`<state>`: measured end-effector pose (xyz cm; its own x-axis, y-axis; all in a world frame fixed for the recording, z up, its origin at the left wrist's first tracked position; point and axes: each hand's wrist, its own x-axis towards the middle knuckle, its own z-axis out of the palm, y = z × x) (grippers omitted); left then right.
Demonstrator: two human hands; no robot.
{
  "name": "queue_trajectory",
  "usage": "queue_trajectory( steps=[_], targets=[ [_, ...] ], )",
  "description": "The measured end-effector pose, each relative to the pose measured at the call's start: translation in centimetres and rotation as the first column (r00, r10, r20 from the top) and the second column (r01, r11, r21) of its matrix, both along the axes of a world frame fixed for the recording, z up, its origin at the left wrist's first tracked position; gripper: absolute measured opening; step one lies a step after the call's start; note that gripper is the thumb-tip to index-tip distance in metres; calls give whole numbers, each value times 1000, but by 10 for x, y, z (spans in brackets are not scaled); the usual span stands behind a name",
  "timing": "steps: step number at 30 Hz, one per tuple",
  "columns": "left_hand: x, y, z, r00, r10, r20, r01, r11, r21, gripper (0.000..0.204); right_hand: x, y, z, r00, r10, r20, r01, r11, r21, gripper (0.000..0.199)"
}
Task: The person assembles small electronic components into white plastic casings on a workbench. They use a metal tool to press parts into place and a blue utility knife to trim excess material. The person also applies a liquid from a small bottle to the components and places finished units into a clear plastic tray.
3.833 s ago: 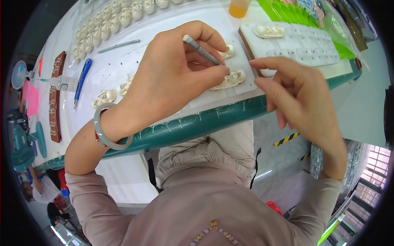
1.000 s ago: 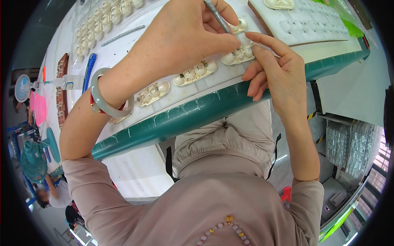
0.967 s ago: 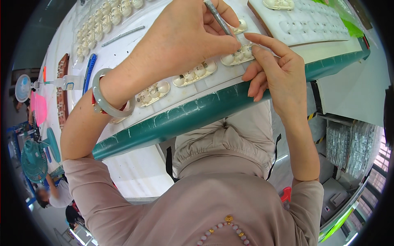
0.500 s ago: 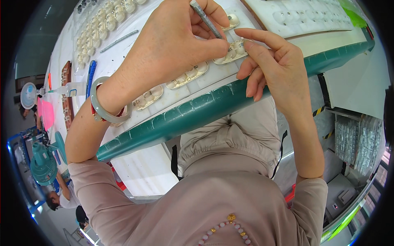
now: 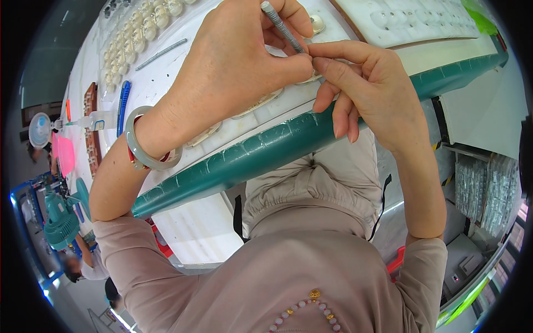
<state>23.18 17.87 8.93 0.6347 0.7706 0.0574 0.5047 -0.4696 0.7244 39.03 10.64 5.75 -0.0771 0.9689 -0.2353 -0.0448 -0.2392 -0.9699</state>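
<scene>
Left fingers [image 5: 288, 22] pinched on grey tool [image 5: 282, 26], right fingertips [image 5: 325, 53] touching it

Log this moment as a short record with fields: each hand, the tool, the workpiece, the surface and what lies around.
left hand: grips a thin grey rod-shaped tool between thumb and fingers; pale bangle on the wrist
right hand: index fingertip meets the tool's lower end, pinching at a small pale piece that is mostly hidden
surface: white tray on a table with a green padded edge
nearby: rows of pale oval pieces, blue pen, second white tray with round hollows
background: teal fan
</scene>
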Motion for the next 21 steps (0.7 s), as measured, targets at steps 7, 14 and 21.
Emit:
queue_trajectory(
  steps=[7,14,21],
  targets=[
    [2,-2,-2,1000,-4,14,3,999,51,16,2,4,-1,999,-15,-49,13,998,-54,27],
    [-1,-3,-8,996,18,85,-18,1000,-10,18,0,5,-2,997,-47,-68,43,997,-65,25],
    [-4,1,-6,1000,-18,11,18,1000,5,19,1,6,-1,998,-18,-60,16,999,-40,25]
  ],
)
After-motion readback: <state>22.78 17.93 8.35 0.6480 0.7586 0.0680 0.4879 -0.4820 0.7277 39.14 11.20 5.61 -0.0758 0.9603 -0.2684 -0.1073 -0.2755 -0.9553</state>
